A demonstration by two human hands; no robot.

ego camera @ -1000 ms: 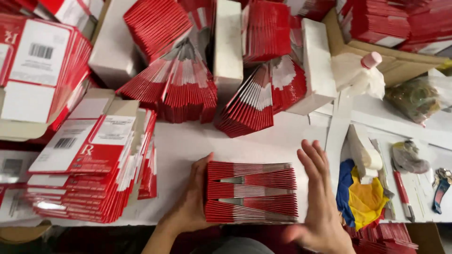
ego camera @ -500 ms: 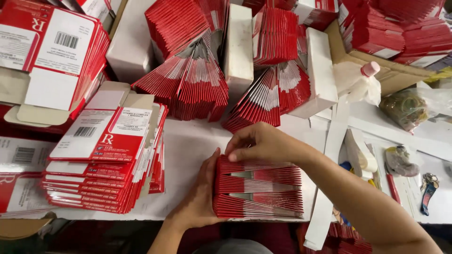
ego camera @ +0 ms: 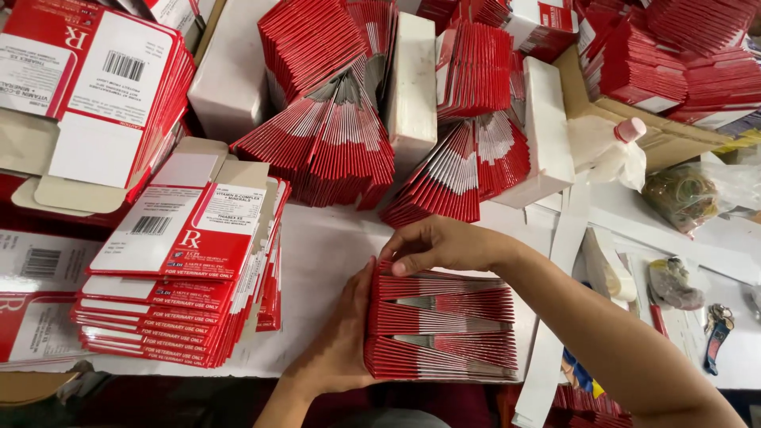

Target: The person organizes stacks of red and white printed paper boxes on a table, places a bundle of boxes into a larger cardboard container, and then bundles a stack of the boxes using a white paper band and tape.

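Note:
A thick bundle of flat red folded cartons (ego camera: 444, 329) lies on its side on the white table (ego camera: 325, 246) in front of me. My left hand (ego camera: 345, 333) presses flat against the bundle's left end. My right hand (ego camera: 444, 244) reaches across from the right and curls its fingers over the bundle's far top edge. Both hands hold the bundle between them.
A tall stack of flat red and white cartons (ego camera: 178, 277) stands just left of the bundle. Fanned red cartons (ego camera: 333, 143) and white boxes (ego camera: 412, 79) crowd the back. A white bottle with a pink cap (ego camera: 618, 147), a bag of rubber bands (ego camera: 690, 190) and small tools (ego camera: 717, 333) lie at the right.
My right hand rose from the bundle's near right corner, crossed over it and settled on its far left top edge. My left hand stayed on the left end.

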